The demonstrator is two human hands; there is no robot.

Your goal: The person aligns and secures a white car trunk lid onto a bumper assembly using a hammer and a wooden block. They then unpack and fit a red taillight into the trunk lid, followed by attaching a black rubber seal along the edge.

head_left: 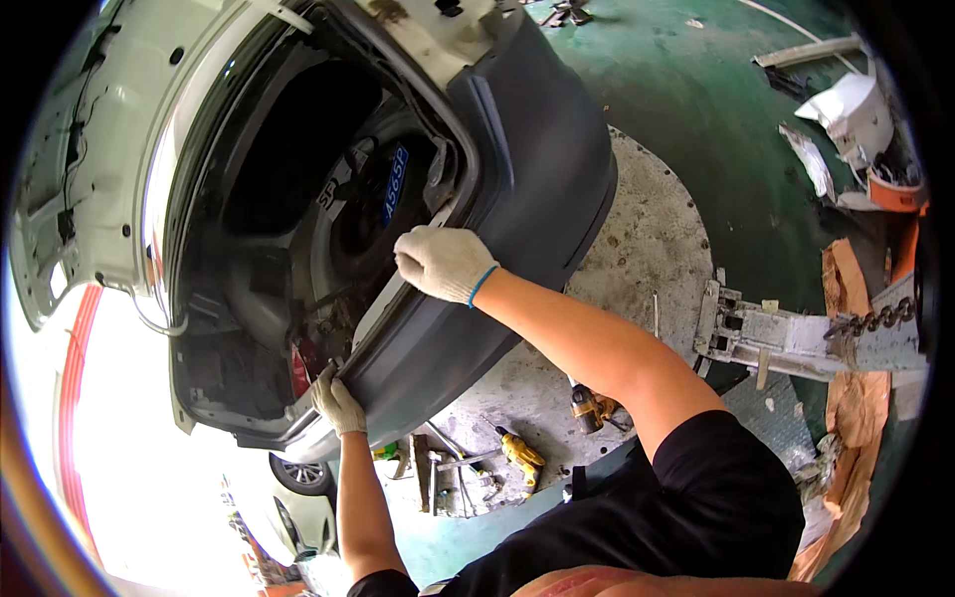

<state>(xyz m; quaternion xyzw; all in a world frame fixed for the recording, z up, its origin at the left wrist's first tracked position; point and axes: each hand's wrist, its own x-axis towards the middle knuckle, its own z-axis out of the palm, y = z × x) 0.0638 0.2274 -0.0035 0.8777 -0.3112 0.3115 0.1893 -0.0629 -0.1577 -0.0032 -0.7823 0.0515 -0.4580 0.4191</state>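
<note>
A dark grey rear bumper sits across the back of a car whose luggage bay is open. My right hand, in a white knit glove with a blue cuff, is closed in a fist over the sill behind the bumper's top edge. What it grips, if anything, is hidden. Further down the same edge, near the corner, my gloved left hand has its fingers together against the sill. A small dark item shows at its fingertips, too small to name. Beside them lies a red part inside the bay.
Below the bumper, a round worn platform carries a yellow power tool, a hammer and a brown-and-black impact wrench. A white metal arm with a chain stands at right. The raised tailgate is at left.
</note>
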